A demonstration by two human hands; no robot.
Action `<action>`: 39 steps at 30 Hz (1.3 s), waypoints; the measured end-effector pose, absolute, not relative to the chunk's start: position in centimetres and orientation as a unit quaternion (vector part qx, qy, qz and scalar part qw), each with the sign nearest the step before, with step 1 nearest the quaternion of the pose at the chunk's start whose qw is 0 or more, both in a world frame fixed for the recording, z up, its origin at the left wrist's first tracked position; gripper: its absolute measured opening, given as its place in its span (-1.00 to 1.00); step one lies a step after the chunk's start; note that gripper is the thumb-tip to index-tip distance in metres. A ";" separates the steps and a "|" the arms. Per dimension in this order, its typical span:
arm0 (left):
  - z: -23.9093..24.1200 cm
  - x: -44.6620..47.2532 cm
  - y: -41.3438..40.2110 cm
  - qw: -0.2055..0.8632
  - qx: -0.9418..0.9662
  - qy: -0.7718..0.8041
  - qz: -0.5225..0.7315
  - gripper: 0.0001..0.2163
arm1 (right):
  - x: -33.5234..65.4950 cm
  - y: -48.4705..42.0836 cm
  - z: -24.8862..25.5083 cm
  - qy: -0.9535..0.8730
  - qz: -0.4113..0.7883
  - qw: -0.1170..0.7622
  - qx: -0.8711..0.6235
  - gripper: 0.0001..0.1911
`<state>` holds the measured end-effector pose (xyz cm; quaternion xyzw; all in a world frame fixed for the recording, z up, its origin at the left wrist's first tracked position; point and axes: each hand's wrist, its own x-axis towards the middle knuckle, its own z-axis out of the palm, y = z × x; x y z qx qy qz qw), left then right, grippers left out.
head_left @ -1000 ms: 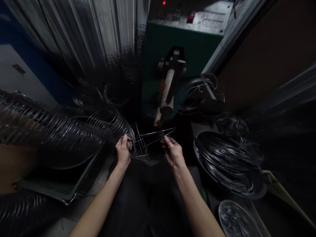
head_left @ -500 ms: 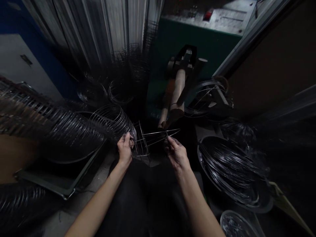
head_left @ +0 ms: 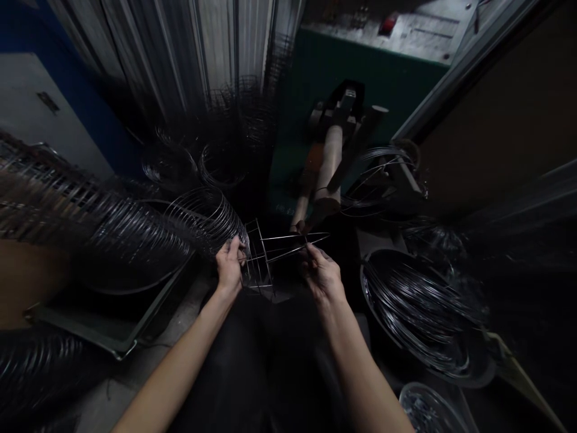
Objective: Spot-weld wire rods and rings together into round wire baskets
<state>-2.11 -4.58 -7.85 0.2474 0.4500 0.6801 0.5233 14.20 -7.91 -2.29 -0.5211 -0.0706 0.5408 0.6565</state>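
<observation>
Between my two hands is a thin metal wire frame [head_left: 269,260], with crossed wires at its left and a long narrow point reaching right. My left hand [head_left: 230,263] is closed on its left end. My right hand [head_left: 323,270] pinches near the pointed end; a small dark piece seems to be at the fingertips, too dim to name. Just beyond the frame are the electrode arms [head_left: 330,162] of a green machine [head_left: 383,78], their lower tip close above the frame's right part. Whether the wire touches that tip I cannot tell.
Stacked wire rings [head_left: 207,216] lie left of my left hand, beside a long row of wire pieces [head_left: 112,222] over a green-edged tray [head_left: 85,325]. At right stand a basin [head_left: 482,376] of wire hoops and a clear tub [head_left: 428,394] of small metal parts.
The view has shifted slightly, so the machine sits a little further right. Both hands keep their hold on the wire frame, which has hardly moved.
</observation>
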 end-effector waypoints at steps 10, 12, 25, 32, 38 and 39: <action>-7.1 -2.4 -4.9 0.558 0.231 0.434 0.669 -0.75 | 13.9 -9.5 -1.7 -0.043 0.547 0.654 -0.520 -0.79; -7.1 -2.3 -4.7 0.560 0.231 0.430 0.670 -0.74 | 14.3 -10.5 -2.3 -0.030 0.544 0.651 -0.529 -0.76; -6.4 -2.5 -3.2 0.550 0.234 0.420 0.683 -0.75 | 14.1 -13.3 -1.2 -0.160 0.529 0.616 -0.561 -0.67; -7.5 -2.9 -5.5 0.525 0.284 0.434 0.675 -0.68 | 11.6 -14.7 3.3 -0.592 0.319 0.460 -0.580 -0.77; -9.9 -3.6 -12.3 0.478 0.539 0.460 0.520 -0.68 | 13.3 -10.1 2.2 -0.658 0.213 0.283 -0.665 -0.72; -10.2 -3.7 -13.2 0.459 0.590 0.438 0.498 -0.68 | 13.9 -9.7 1.3 -0.635 0.257 0.267 -0.678 -0.69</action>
